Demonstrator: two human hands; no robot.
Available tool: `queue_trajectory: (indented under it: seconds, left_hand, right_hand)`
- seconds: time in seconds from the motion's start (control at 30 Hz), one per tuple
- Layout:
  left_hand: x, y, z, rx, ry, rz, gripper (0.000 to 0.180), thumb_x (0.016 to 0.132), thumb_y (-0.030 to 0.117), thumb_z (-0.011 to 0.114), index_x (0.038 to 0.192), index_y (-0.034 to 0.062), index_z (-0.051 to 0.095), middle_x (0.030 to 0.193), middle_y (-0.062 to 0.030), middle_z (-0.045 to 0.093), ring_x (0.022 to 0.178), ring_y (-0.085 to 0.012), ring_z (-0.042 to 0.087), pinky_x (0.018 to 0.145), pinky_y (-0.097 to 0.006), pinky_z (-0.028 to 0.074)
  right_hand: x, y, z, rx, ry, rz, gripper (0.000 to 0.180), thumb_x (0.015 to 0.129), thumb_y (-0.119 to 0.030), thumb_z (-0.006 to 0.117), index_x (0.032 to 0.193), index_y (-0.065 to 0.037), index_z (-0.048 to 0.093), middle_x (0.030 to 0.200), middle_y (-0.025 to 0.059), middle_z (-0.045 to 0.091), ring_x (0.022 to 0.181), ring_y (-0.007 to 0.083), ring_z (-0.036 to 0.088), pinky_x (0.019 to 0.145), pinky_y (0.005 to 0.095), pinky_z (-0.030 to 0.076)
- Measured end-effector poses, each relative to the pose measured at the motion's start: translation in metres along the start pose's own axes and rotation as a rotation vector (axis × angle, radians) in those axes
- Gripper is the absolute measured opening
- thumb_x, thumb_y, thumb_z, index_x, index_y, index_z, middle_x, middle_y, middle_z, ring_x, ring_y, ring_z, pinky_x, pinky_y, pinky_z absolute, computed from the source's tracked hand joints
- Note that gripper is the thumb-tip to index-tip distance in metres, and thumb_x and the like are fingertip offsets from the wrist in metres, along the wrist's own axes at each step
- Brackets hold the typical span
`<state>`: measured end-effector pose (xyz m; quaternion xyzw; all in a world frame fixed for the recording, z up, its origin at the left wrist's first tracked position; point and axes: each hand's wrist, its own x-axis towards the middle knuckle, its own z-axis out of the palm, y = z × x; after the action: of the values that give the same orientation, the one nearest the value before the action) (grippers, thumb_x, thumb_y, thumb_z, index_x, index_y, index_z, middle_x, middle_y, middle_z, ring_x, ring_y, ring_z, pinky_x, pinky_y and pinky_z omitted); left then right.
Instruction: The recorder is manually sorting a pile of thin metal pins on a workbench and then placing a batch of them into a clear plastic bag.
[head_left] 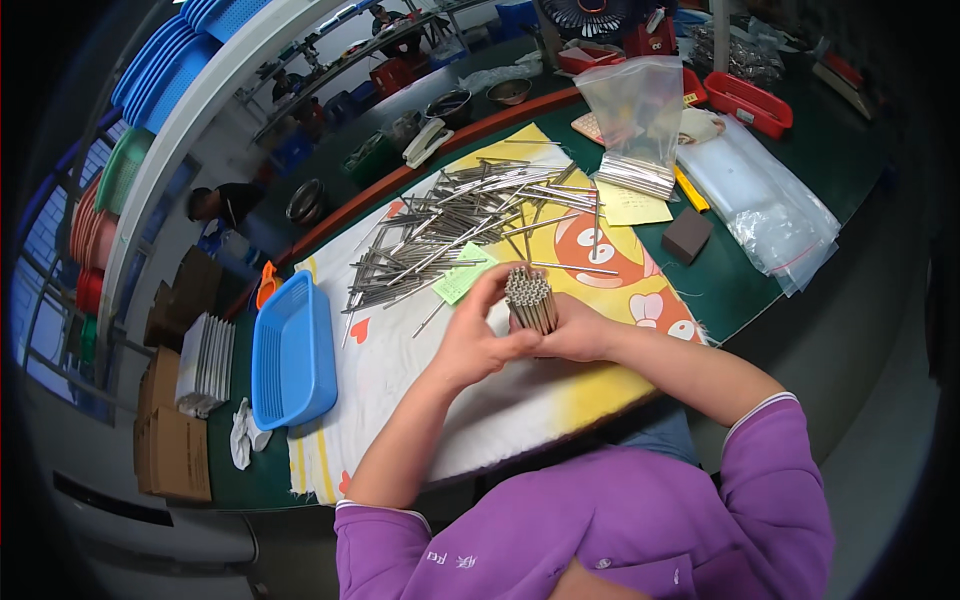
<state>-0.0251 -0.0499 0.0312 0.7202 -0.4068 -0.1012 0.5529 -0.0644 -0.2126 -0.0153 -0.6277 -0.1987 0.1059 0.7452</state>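
Note:
A tight bundle of thin metal rods (531,299) stands nearly upright between my two hands, its ends facing up. My left hand (484,335) curls round its left side, thumb toward the front. Fingers of my right hand (577,330) wrap the bundle's lower right side. Just beyond lies a loose, crisscrossed pile of metal rods (440,225) on a white and yellow printed cloth (400,400). A green paper slip (464,273) rests at the pile's near edge, close to my left hand. The lower ends of the bundled rods are hidden by my hands.
A blue plastic basket (293,350) sits at the left. Toward the far right are a clear bag (635,105) with rods, a yellow paper slip (632,205), a dark block (687,236), a yellow cutter (691,188), plastic bags (765,205) and a red tray (748,103).

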Motion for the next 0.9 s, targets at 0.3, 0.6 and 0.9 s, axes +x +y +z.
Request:
queue_trajectory:
  seconds: [0.3,0.6,0.9]
  left_hand:
    - [0.008,-0.012,0.013,-0.299,-0.112,-0.123,0.046,0.068,0.004,0.072,0.108,0.0031,0.052,0.106,-0.0091,0.063,0.121,-0.0225,0.043,0.102,-0.038,0.033]
    - [-0.003,-0.008,0.037,-0.148,0.12,-0.036,0.033,0.068,0.007,0.073,0.097,0.0047,0.056,0.104,-0.0094,0.063,0.115,-0.0222,0.049,0.094,-0.034,0.039]
    - [0.013,0.024,0.021,-0.107,0.13,-0.048,0.02,0.073,0.001,0.069,0.086,0.0046,0.054,0.095,-0.0111,0.06,0.097,-0.0171,0.055,0.086,-0.031,0.043]
  right_hand:
    - [-0.003,-0.01,-0.003,-0.634,-0.085,-0.043,0.03,0.075,-0.024,0.065,0.103,-0.015,0.06,0.104,0.0055,0.06,0.101,0.0241,0.054,0.091,0.0358,0.041]
    - [-0.005,0.009,-0.004,-0.333,-0.111,-0.121,0.033,0.073,-0.017,0.067,0.104,-0.011,0.056,0.1,0.0055,0.059,0.095,0.0203,0.056,0.087,0.0337,0.043]
    - [0.01,-0.023,0.009,-0.384,0.035,-0.24,0.036,0.068,-0.008,0.067,0.102,-0.007,0.055,0.096,0.0067,0.059,0.088,0.0177,0.057,0.078,0.0313,0.048]
